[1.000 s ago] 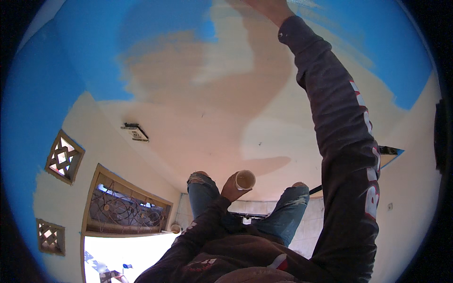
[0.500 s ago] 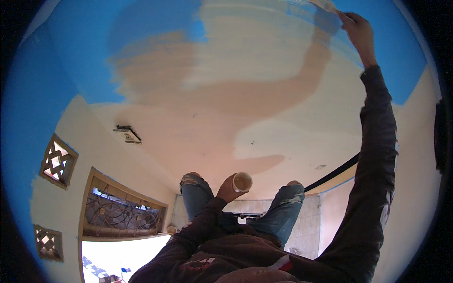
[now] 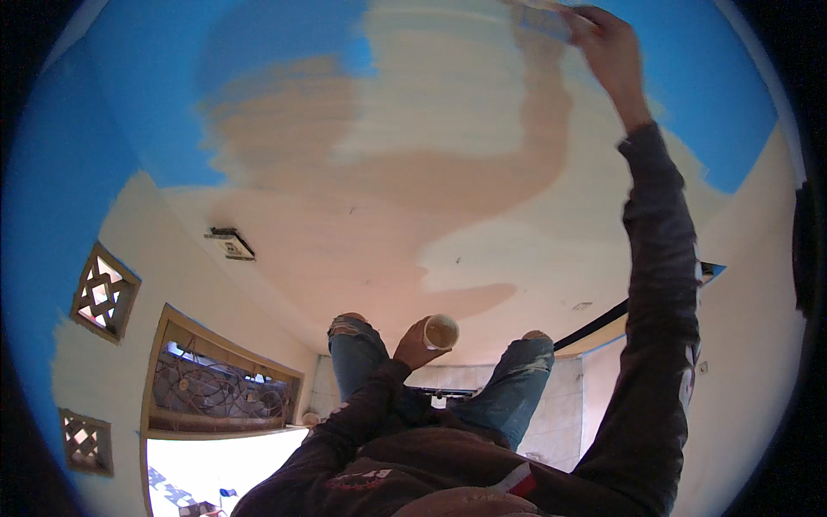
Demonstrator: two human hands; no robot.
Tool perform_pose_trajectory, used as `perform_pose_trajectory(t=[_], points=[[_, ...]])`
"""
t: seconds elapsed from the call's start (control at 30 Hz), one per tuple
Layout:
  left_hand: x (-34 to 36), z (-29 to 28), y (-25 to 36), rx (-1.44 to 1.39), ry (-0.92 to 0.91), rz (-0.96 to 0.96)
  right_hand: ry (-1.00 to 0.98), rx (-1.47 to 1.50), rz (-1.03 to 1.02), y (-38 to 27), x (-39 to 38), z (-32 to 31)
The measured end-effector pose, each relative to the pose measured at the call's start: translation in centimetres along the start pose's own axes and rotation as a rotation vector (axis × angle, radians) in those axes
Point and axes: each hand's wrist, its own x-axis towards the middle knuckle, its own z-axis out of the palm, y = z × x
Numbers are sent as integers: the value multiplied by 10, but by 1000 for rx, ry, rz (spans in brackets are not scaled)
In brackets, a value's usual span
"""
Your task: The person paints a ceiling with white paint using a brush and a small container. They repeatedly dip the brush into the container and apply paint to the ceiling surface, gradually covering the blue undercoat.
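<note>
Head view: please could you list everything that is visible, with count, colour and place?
Walls: three, blue and cream, front and sides
Shadow: one, dark, on front wall
Cup: one, whitish, lower centre
Paintbrush-like tool: one, pale, top edge
Lattice vents: two, brown, far left
Electrical plate, apparently: one, black-and-white, left
Doorway: one, bright white, lower left
Scrollwork grille: one, dark, above doorway
Tiles: several, pale, lower right
Strip: one, black, lower right
Jeans: one pair, blue, lower centre
Sweatshirt: one, dark brown, lower edge
Left hand: one, bare, around cup
Right hand: one, bare, gripping tool
</note>
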Motion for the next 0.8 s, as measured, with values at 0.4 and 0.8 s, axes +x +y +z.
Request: perform_pose_trajectory(t=[0.4, 0.8], points=[[-4, 2, -16, -12, 25, -44, 82, 23, -118, -47, 21, 66], [4, -3, 3, -27, -45, -51, 66, -516, 413, 123, -57, -122]])
